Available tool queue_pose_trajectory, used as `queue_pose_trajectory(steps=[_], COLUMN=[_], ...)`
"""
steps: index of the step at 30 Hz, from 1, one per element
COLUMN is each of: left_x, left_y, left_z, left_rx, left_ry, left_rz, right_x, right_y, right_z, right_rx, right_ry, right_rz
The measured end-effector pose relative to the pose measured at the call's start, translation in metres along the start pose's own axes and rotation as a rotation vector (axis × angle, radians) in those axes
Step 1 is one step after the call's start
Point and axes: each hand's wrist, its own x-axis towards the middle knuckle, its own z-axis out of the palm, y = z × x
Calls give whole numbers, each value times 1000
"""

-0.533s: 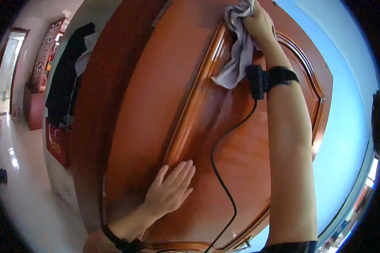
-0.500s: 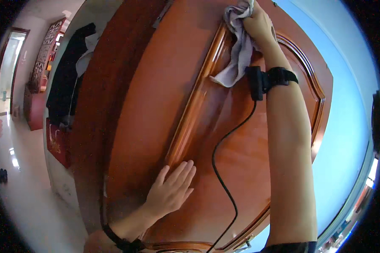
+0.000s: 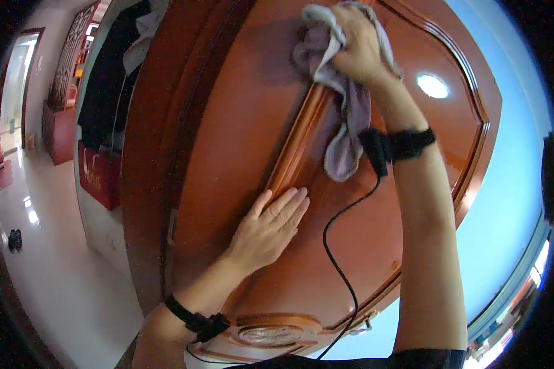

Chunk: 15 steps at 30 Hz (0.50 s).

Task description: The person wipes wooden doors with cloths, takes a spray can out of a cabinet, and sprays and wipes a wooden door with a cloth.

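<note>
A reddish-brown wooden door point(image 3: 221, 141) with raised moulding fills the middle of the view. High up on it, my right hand point(image 3: 360, 52) is closed on a greyish-lilac cloth point(image 3: 345, 147), pressed against the upper end of a long rounded moulding strip point(image 3: 295, 144). Part of the cloth hangs down below the wrist. Lower on the same strip rests my left hand point(image 3: 268, 230), flat against the wood with its fingers stretched out. Each wrist wears a black strap with a small device.
A black cable point(image 3: 329, 246) runs down from the right wrist device across the door. A metal door handle point(image 3: 363, 326) shows near the bottom. To the left are dark hanging clothes point(image 3: 108, 80), a red bag point(image 3: 98, 175) and dark shoes point(image 3: 15, 240) on a shiny floor.
In the picture, my right hand and the cloth sit lower and slightly left, with the cloth more bunched over the strip. My left hand appears higher and further right. The view has shifted.
</note>
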Motion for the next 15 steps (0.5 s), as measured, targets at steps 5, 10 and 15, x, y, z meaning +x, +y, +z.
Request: queue_pose_trajectory(steps=[5,10,15], left_x=[-84,-171,-227], left_y=[-12,12,61], left_z=[-48,-117,-167], left_rx=[6,48,145], left_ry=[-46,-173,-162], left_rz=[-144,-459,-699], right_x=[-69,-113,-157], right_y=[-151,-267,-277], right_z=[27,18,22], right_rx=[307,464,681], right_ry=[-147,-203,-204], right_rz=[81,59,60])
